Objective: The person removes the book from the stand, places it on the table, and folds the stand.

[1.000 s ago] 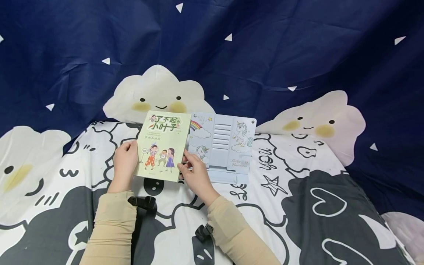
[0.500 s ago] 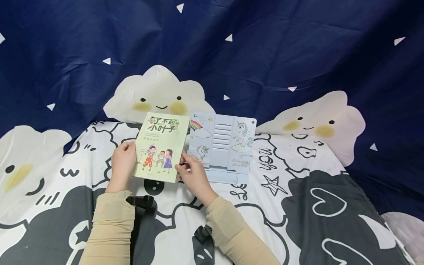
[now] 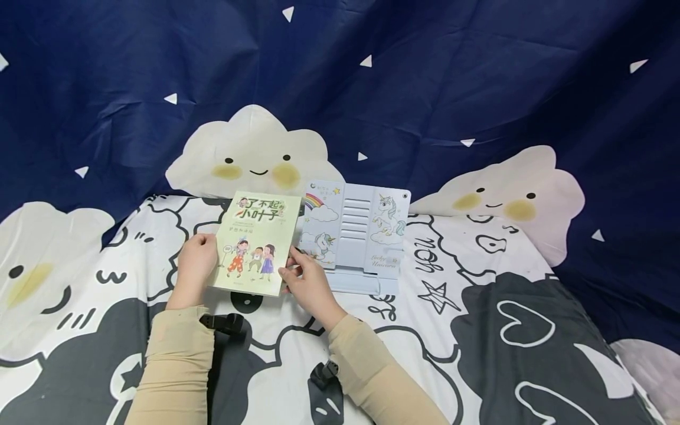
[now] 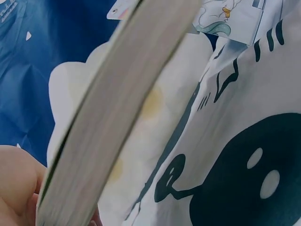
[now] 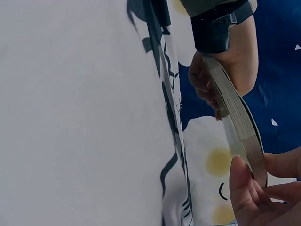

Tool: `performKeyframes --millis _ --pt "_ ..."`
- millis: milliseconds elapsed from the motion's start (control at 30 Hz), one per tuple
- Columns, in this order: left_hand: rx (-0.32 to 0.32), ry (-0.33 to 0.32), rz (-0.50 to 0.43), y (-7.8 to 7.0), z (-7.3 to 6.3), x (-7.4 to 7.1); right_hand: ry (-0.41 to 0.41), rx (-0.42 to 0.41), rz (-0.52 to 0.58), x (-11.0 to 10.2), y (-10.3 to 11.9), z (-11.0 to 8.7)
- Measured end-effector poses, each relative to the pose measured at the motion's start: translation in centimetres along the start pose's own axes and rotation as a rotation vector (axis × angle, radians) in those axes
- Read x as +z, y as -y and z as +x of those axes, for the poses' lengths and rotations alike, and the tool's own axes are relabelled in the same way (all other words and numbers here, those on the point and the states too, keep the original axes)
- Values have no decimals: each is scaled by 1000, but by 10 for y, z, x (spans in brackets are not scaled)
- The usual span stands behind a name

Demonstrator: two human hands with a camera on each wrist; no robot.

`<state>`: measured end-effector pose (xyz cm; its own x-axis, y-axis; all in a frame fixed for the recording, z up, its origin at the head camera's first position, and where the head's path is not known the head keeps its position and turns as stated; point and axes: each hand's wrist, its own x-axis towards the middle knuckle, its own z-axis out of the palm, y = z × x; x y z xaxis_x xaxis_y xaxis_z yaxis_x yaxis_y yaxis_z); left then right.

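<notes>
A pale green book (image 3: 254, 242) with cartoon children on its cover is held up between both hands, tilted slightly. My left hand (image 3: 198, 262) grips its left edge, with fingers curled behind the back cover. At the lower right edge, my right hand (image 3: 312, 282) pinches the book between thumb and fingers. The right wrist view shows the thick page block (image 5: 237, 113) edge-on, with both hands on it. In the left wrist view, the page edges (image 4: 117, 103) cross close to the camera, and part of the left hand (image 4: 19, 186) shows at the lower left.
Just right of the book stands a pale blue book stand (image 3: 355, 236) with unicorn drawings and slots. It rests on a black-and-white patterned cloth (image 3: 425, 360). Behind hangs a dark blue curtain (image 3: 404, 100) with cloud faces. Black straps are on both wrists.
The book has moved down and slightly left, tipping back a little, with both hands still holding it. The book stand has stayed in place.
</notes>
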<state>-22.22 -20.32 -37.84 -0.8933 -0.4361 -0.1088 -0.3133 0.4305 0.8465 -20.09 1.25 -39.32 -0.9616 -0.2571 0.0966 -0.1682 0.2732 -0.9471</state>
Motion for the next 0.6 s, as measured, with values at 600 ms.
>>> performKeyframes --millis 600 --pt "-23 36 110 13 6 -2 126 44 57 4 -3 -5"
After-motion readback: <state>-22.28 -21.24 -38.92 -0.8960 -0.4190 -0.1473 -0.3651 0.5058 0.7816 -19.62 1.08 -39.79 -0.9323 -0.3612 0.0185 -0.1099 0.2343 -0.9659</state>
